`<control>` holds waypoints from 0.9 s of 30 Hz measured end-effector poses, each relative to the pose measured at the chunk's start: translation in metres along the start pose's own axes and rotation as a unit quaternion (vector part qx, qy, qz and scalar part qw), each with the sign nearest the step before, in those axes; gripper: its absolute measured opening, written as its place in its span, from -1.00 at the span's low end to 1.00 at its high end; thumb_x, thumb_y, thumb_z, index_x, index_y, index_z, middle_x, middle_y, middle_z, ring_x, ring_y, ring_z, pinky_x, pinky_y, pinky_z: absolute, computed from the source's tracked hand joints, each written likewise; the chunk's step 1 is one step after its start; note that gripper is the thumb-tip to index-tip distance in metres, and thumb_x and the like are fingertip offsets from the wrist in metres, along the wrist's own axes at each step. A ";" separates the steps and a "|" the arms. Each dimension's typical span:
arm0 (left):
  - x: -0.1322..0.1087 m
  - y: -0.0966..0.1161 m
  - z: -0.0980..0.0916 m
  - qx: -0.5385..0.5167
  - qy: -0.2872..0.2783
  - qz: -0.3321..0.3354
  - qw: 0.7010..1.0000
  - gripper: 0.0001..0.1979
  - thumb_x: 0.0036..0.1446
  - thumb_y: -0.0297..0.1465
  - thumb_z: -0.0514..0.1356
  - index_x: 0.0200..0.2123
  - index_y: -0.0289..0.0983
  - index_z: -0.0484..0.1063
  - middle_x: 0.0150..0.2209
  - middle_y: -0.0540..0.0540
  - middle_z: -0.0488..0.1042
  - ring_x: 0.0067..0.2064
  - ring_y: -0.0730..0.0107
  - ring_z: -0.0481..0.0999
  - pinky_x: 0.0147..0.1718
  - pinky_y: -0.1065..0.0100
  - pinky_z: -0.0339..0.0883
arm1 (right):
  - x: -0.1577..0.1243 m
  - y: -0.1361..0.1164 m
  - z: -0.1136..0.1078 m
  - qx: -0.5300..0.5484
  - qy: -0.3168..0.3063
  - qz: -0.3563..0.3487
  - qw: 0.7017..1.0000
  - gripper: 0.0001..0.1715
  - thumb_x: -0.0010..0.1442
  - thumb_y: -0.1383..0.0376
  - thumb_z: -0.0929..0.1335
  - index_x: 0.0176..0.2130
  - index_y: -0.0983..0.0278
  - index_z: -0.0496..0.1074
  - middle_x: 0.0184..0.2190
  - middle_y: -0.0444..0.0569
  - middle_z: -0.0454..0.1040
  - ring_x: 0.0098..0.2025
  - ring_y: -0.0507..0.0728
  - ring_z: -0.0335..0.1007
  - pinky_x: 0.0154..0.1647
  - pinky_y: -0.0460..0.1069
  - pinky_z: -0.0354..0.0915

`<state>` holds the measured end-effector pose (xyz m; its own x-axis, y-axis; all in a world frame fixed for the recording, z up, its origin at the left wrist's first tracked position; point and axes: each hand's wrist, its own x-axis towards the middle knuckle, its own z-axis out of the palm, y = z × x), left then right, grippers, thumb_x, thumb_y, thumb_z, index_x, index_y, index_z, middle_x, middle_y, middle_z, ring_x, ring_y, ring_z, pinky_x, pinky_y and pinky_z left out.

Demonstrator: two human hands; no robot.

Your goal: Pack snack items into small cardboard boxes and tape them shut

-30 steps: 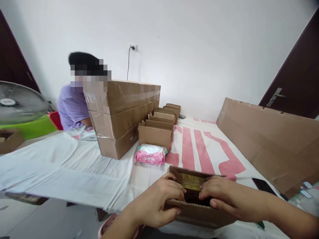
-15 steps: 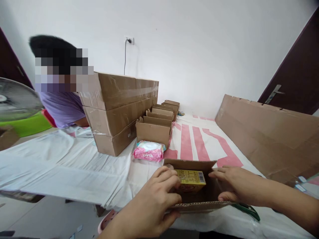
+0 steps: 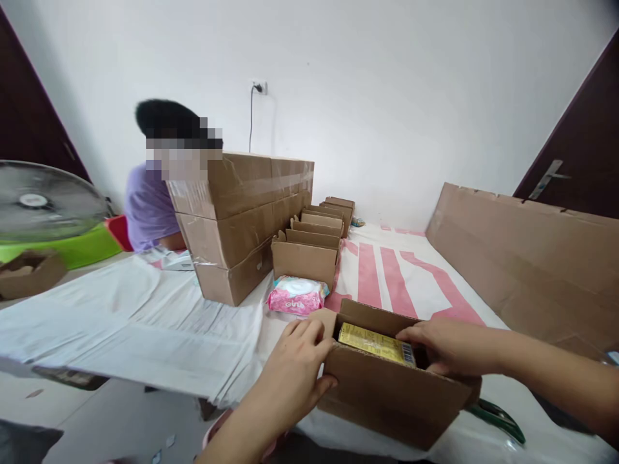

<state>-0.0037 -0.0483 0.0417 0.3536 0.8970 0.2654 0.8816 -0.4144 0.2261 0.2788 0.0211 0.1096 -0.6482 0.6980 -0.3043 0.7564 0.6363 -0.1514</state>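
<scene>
"Carton (image 3: 382,390): who's got it?"

"Left hand (image 3: 302,361) grips its left corner. Right hand (image 3: 442,348) reaches into the right end, at the yellow box (image 3: 372,341) inside; can't tell if it's gripping."

"And around it?"

"Counter (image 3: 193,348) beneath, wipes (image 3: 297,296) just beyond, taped stack (image 3: 249,219) farther left."

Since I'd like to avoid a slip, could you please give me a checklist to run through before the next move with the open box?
1. Box open at the top: ok.
2. Yellow carton inside the box: ok.
3. Left hand on the box: ok, at its left end.
4. Right hand gripping the carton: cannot tell, partly hidden.
5. Green handle clear of the box: cannot tell, its inner end is hidden.
6. Wipes pack outside the box: ok, behind it.
</scene>
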 end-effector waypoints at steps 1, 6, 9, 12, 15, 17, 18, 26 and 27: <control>0.000 0.001 0.000 -0.006 -0.006 0.000 1.000 -0.71 -0.07 -0.35 0.41 -0.23 -0.22 0.49 -0.12 -0.15 0.43 -0.05 -0.01 0.37 -0.08 0.01 0.27 | 0.008 -0.002 -0.003 0.010 -0.022 0.006 1.000 -0.44 0.00 0.18 0.43 0.03 0.18 0.45 -0.14 0.02 0.57 -0.19 0.24 0.51 -0.28 0.00 0.33; 0.004 0.002 0.004 -0.029 0.013 0.012 0.999 -0.77 -0.01 -0.24 0.38 -0.30 -0.21 0.52 -0.18 -0.13 0.44 -0.07 0.00 0.35 -0.07 -0.04 0.23 | 0.042 -0.013 0.013 -0.035 -0.010 0.033 0.999 -0.68 0.08 0.30 0.34 -0.14 0.28 0.54 -0.14 0.15 0.58 -0.14 0.33 0.53 -0.22 0.10 0.35; 0.006 0.002 0.009 -0.077 0.033 0.026 0.996 -0.75 -0.03 -0.20 0.39 -0.34 -0.20 0.53 -0.15 -0.12 0.43 -0.01 0.00 0.33 0.00 -0.04 0.19 | 0.050 -0.013 0.031 -0.035 -0.058 0.044 0.997 -0.84 0.06 0.27 0.37 -0.38 0.22 0.57 -0.38 0.08 0.62 -0.34 0.31 0.57 -0.36 0.10 0.37; 0.007 0.000 0.016 -0.130 0.045 0.044 0.990 -0.77 -0.04 -0.27 0.41 -0.31 -0.20 0.53 -0.08 -0.09 0.44 0.05 0.05 0.32 0.04 0.03 0.16 | 0.047 -0.012 0.037 -0.033 -0.052 0.049 0.997 -0.79 0.09 0.20 0.35 -0.32 0.21 0.57 -0.39 0.07 0.62 -0.37 0.28 0.56 -0.39 0.07 0.35; 0.008 -0.002 0.019 -0.150 0.047 0.057 0.986 -0.80 -0.04 -0.31 0.41 -0.30 -0.18 0.54 -0.09 -0.06 0.48 0.02 0.11 0.37 0.03 0.08 0.15 | 0.039 -0.014 0.023 -0.045 -0.031 0.027 0.998 -0.65 0.14 0.20 0.29 -0.12 0.26 0.50 -0.26 0.13 0.60 -0.27 0.30 0.55 -0.35 0.09 0.33; 0.008 -0.004 0.016 -0.144 0.042 0.056 0.987 -0.82 -0.04 -0.31 0.42 -0.33 -0.16 0.56 -0.13 -0.03 0.50 0.01 0.13 0.40 0.05 0.06 0.11 | 0.032 -0.016 0.006 -0.059 -0.047 0.006 0.997 -0.65 0.07 0.20 0.33 -0.14 0.26 0.47 -0.27 0.11 0.58 -0.30 0.30 0.52 -0.41 0.05 0.28; 0.009 -0.006 0.013 -0.136 0.038 0.050 0.989 -0.83 -0.05 -0.31 0.42 -0.34 -0.15 0.56 -0.14 -0.02 0.51 0.01 0.13 0.41 0.07 0.03 0.08 | 0.029 -0.016 -0.005 -0.059 -0.051 -0.002 0.997 -0.65 0.02 0.20 0.35 -0.16 0.25 0.45 -0.28 0.08 0.57 -0.32 0.27 0.49 -0.44 0.02 0.25; 0.014 -0.032 0.008 -0.111 0.069 -0.045 0.990 -0.68 -0.05 -0.35 0.39 -0.17 -0.17 0.51 -0.05 -0.12 0.52 0.08 0.01 0.41 0.17 -0.18 -0.05 | 0.013 0.024 -0.074 0.209 0.189 -0.042 0.958 -0.55 0.07 0.09 0.35 -0.10 0.29 0.37 -0.19 -0.03 0.49 -0.18 0.17 0.41 -0.28 -0.01 0.32; 0.015 -0.034 0.008 -0.130 0.090 -0.057 0.986 -0.58 -0.05 -0.34 0.38 -0.07 -0.17 0.46 0.00 -0.15 0.50 0.09 0.00 0.40 0.16 -0.17 0.01 | 0.013 0.030 -0.077 0.258 0.212 -0.041 0.942 -0.51 0.08 0.05 0.36 -0.08 0.30 0.36 -0.17 -0.02 0.50 -0.14 0.20 0.42 -0.25 0.01 0.35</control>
<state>-0.0258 -0.0193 0.0305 0.1756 0.9075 0.3815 0.7934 -0.3599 0.4909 0.2865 0.0745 0.1735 -0.6008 0.7912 0.1147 0.5734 0.5264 -0.6277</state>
